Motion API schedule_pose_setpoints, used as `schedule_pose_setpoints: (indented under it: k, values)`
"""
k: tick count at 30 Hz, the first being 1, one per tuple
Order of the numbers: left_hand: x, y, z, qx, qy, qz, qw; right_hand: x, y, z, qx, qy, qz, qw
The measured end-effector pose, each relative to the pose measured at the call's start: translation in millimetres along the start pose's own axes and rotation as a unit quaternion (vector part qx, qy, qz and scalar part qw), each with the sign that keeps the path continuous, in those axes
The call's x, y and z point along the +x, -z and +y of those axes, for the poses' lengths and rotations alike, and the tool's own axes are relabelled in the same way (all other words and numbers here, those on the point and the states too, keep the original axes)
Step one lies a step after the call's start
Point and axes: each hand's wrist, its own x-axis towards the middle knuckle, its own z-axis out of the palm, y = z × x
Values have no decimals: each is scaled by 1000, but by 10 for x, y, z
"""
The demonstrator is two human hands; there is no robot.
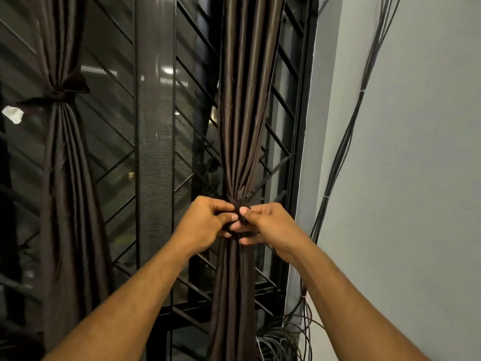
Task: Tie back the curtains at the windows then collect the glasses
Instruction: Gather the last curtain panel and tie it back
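A person's left hand (208, 221) and right hand (263, 225) pinch the dark tie-back (238, 205) around the gathered right curtain (244, 126) directly between them, knotting apparently under way; tightening likely comes next, glasses unseen.

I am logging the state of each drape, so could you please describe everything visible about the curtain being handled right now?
The right-hand curtain is dark brown with a satin-like sheen, hanging in long vertical folds before the black window grille. It is gathered into a narrow waist, then flares below. Left hand and right hand pinch a dark tie band at that waist.
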Motion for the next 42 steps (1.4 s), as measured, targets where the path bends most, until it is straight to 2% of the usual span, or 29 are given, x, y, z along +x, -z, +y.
schedule_pose_setpoints:
  k: [2,5,7,10,13,18,25,29,32,42]
  values:
    - [35,66,37,33,14,9,999,-10,23,-11,-54,19,24,998]
    - [57,86,56,25,32,-7,999,-23,15,24,-20,36,52,998]
    - [58,36,65,-50,73,-4,996,-46,-31,65,13,25,35,999]
    - [92,-44,78,-228,165,35,959,-13,-121,163,43,-10,28,999]
    - [128,-62,81,-277,207,50,937,37,-169,201,47,-26,28,998]
    - [155,-87,91,-177,182,76,964,124,-244,145,38,-60,32,997]
    - [118,-36,178,-69,139,77,985,235,-356,70,166,-90,115,975]
    - [42,23,172,-113,140,56,982,261,-379,116,238,-91,139,957]
    - [-1,40,101,-146,139,52,978,275,-402,109,293,-98,125,943]
    - [-121,-28,86,-180,138,93,969,249,-451,70,308,-113,182,927]
